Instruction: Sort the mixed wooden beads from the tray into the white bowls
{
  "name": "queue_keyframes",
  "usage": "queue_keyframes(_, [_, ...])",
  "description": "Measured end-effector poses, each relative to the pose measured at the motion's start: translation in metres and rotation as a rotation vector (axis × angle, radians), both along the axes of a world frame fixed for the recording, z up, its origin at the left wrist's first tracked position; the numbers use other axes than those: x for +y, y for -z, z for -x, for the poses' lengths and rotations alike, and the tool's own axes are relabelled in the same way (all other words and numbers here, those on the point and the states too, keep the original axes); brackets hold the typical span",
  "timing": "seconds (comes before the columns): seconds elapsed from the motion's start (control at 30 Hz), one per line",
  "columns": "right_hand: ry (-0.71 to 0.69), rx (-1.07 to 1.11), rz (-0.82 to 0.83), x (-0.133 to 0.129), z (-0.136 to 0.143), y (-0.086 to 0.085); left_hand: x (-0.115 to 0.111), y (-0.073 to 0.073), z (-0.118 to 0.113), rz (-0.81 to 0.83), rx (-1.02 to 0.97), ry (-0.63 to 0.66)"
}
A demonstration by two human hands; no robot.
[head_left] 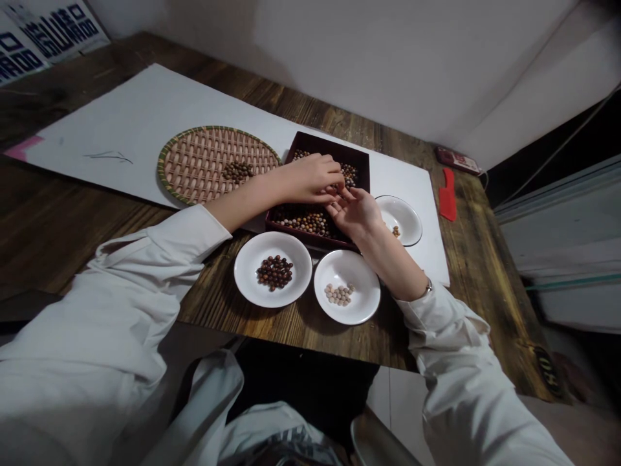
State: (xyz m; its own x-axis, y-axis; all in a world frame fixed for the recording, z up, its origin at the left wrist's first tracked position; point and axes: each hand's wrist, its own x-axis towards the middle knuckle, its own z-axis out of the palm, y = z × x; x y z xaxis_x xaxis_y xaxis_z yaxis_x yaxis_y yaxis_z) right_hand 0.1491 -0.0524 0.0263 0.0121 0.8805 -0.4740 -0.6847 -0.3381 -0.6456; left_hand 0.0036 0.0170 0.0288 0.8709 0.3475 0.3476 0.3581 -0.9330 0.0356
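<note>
Both my hands meet above a dark red box (317, 244) holding mixed brown, tan and yellowish beads (310, 223). My left hand (315, 178) is palm down, its fingers bent and pinched together at the right hand's fingertips; whatever they hold is hidden. My right hand (358, 210) is turned palm up with its fingers stretched out, and I see no bead clearly in it. In front of the box stand a white bowl (245, 268) of dark brown beads (275, 272) and another white bowl (361, 310) of pale beads (339, 294).
A round woven tray (191, 165) with brown beads (237, 171) lies left of the box. Behind my right wrist is a third white bowl (407, 220) with a few yellowish beads. A red scraper-like tool (447, 197) lies on the wooden table (478, 272), beside the white board (130, 116).
</note>
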Motion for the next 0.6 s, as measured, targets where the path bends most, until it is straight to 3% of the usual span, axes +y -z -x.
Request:
queue_keyframes(0.27, [0.032, -0.069, 0.070, -0.0021, 0.0036, -0.0069, 0.0020, 0.0003, 0.0012, -0.005, 0.024, 0.032])
queue_keyframes(0.6, [0.001, -0.053, 0.019, -0.0019, 0.0027, -0.0033, 0.0020, 0.0005, -0.0014, -0.059, 0.027, 0.048])
